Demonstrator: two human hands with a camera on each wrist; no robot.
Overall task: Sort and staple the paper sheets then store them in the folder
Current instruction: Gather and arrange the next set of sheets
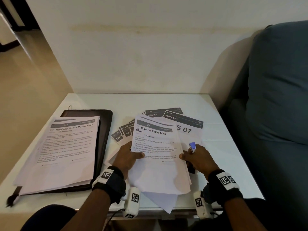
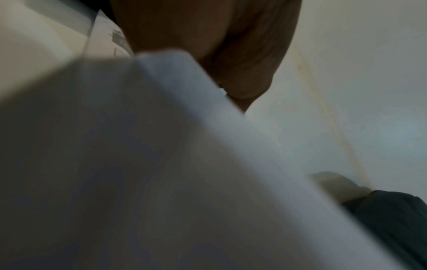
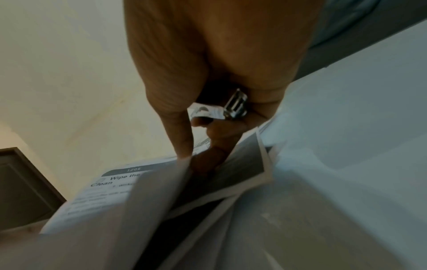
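A stack of white sheets [image 1: 158,147] headed "Wipe the Coffee Table Clean" is lifted slightly off the white table [image 1: 220,152]. My left hand [image 1: 133,155] pinches its left edge, thumb on top. My right hand [image 1: 188,155] pinches the right edge [image 3: 110,184] while its fingers also curl round a small stapler [image 1: 192,146] with a blue top. The stapler's metal end [image 3: 235,105] shows in the right wrist view. In the left wrist view only my left hand [image 2: 208,45] and blurred paper [image 2: 161,155] show. A black folder [image 1: 105,130] lies at the left, under another stack [image 1: 71,147] headed "Replace Bottle Pump Head".
Dark-headed room label sheets [image 1: 173,116] reading KITCHEN, BEDROOM 3 and others are fanned out behind and under the held stack. A loose blank sheet [image 1: 163,202] pokes over the table's front edge. A grey-blue sofa [image 1: 276,97] stands right of the table, a wall behind.
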